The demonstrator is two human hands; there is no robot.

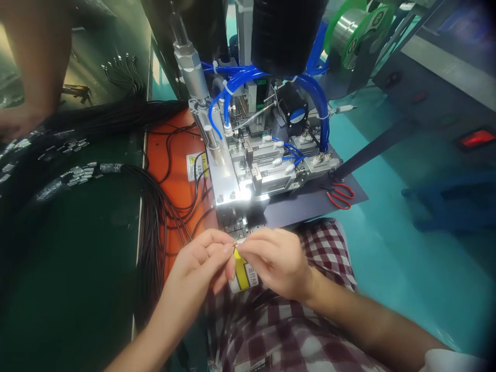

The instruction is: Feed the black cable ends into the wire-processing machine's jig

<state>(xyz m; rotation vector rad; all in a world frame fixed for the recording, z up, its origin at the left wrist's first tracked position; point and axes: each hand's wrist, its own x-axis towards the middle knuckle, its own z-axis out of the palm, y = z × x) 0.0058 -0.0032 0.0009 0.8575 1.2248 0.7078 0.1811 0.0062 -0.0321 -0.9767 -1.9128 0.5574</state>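
My left hand [207,258] is closed in a pinch, thumb against forefinger, in front of the machine. Facing it, my right hand [275,258] is also pinched, and the fingertips of both hands nearly meet. Between them show the ends of some thin wires [235,242], small and partly covered by the fingers. Just beyond the fingertips is the small metal work head [236,226] of the bench machine [228,181]. A yellow and white label [243,274] shows below and between the hands.
Black cables [155,227] with metal connectors [81,174] hang over the green bench edge at left. Another person's hand [23,121] is there. Red-handled cutters [341,196] lie on the machine's base plate. Blue air tubes [248,77] and a wire spool [349,31] stand behind.
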